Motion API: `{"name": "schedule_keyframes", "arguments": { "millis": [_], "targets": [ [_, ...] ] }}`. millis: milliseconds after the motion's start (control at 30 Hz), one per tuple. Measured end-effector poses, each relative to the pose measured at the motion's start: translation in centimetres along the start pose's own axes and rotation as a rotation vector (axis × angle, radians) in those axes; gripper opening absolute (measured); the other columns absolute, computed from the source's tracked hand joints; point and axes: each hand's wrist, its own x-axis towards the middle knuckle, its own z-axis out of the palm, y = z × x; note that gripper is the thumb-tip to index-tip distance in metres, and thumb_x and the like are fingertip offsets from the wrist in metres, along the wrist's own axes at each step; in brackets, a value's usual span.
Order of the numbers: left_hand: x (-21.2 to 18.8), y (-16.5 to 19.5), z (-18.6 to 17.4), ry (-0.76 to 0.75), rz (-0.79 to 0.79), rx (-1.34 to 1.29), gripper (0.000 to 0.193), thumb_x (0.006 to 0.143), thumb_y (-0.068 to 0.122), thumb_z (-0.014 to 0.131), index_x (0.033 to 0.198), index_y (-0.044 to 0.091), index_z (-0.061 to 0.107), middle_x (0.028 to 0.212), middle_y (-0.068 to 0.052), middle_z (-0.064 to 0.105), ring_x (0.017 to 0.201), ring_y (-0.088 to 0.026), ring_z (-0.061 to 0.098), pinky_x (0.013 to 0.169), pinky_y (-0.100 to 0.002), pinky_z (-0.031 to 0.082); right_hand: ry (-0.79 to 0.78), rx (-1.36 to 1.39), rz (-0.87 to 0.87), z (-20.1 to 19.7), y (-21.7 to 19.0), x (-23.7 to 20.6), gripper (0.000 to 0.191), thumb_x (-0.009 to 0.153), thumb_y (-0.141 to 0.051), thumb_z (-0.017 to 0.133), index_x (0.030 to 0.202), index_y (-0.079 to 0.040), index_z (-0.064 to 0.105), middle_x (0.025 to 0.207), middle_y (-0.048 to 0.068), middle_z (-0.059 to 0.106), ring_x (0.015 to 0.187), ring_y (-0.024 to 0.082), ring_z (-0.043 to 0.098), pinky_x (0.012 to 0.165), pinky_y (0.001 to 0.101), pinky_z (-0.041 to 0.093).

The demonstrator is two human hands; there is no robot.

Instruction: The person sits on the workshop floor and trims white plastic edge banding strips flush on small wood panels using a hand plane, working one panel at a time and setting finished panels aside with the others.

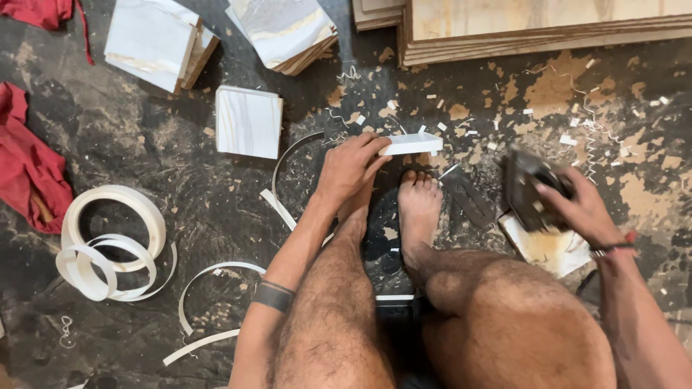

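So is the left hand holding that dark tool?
No, the left hand grips a white panel; the right hand holds the dark tool.

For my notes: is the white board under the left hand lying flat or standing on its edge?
On edge. The white board shows only its thin side; the left hand steadies it from above.

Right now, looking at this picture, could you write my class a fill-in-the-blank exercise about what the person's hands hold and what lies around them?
The left hand holds a small ____ board on edge.
The right hand grips a dark ____.
Coils of white edge strip lie on the person's ____ side.
A ____ cloth lies beside the coils.

Missing words: white; tool; left; red
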Motion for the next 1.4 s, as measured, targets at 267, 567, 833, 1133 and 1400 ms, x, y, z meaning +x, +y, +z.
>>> {"name": "schedule_keyframes", "arguments": {
  "millis": [267,567,833,1133,1400],
  "targets": [
    [0.5,-0.6,0.5,-0.009,-0.092,-0.277,0.027,0.088,0.026,0.076,0.113,0.014,0.074,0.114,-0.004,0.072,0.106,-0.028,0.070,0.088,-0.037,0.056,-0.023,-0.338,0.046,-3.3,7.6,-0.7,0.042,0.096,-0.034,0.070,0.124,-0.003,0.064,0.097,0.020,0.068,0.080,0.027,0.065,0.065,0.0424,0.051],
    [1.0,-0.5,0.7,0.003,-0.136,-0.340,0.031,0.087,0.026,0.078,0.115,0.014,0.075,0.112,-0.005,0.073,0.104,-0.026,0.071,0.088,-0.036,0.055,0.075,0.275,-0.536,12.0,-7.1,7.4,0.051,0.111,-0.051,0.040,0.126,-0.009,0.066,0.125,0.010,0.070,0.117,0.023,0.062,0.102,0.0410,0.048],
    [0.7,-0.8,1.2,0.029,-0.237,-0.379,0.032,0.083,0.030,0.081,0.110,0.014,0.077,0.102,-0.005,0.075,0.092,-0.025,0.074,0.080,-0.034,0.056,0.028,0.137,-0.355,18.4,-16.1,9.0,0.057,0.108,-0.052,0.030,0.112,-0.012,0.071,0.097,0.009,0.078,0.091,0.024,0.072,0.089,0.0431,0.053],
    [0.3,-2.8,3.0,0.091,-0.191,-0.352,0.033,0.084,0.031,0.081,0.108,0.010,0.076,0.102,-0.007,0.074,0.092,-0.028,0.073,0.081,-0.037,0.056,0.305,-0.692,-0.768,19.8,-21.4,6.3,0.057,0.108,-0.052,0.049,0.138,-0.003,0.058,0.096,0.019,0.074,0.110,0.037,0.066,0.107,0.0686,0.023],
    [0.3,-1.8,2.3,-0.026,-0.221,-0.304,0.034,0.085,0.027,0.077,0.114,0.010,0.073,0.108,-0.012,0.074,0.100,-0.031,0.072,0.087,-0.040,0.056,-0.063,0.567,-0.908,21.6,-22.1,7.0,0.053,0.111,-0.039,0.047,0.147,-0.001,0.040,0.139,0.018,0.052,0.119,0.026,0.067,0.083,0.0387,0.049]
  ]
}}
